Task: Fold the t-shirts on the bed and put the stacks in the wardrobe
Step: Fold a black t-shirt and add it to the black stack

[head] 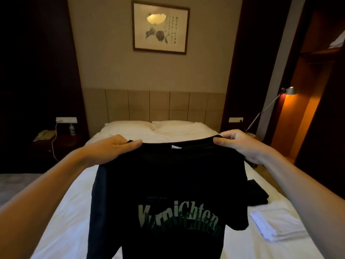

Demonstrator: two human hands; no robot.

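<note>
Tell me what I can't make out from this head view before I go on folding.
- Black t-shirt: its hem is cut off by the bottom edge.
- Black stack: mostly hidden behind the held shirt, so no count.
- White stack: layers too fine to count.
- Wardrobe: interior dark and cut off by the right edge.
- Left hand and right hand: the grip fingertips behind the shoulders are hidden by cloth.
</note>
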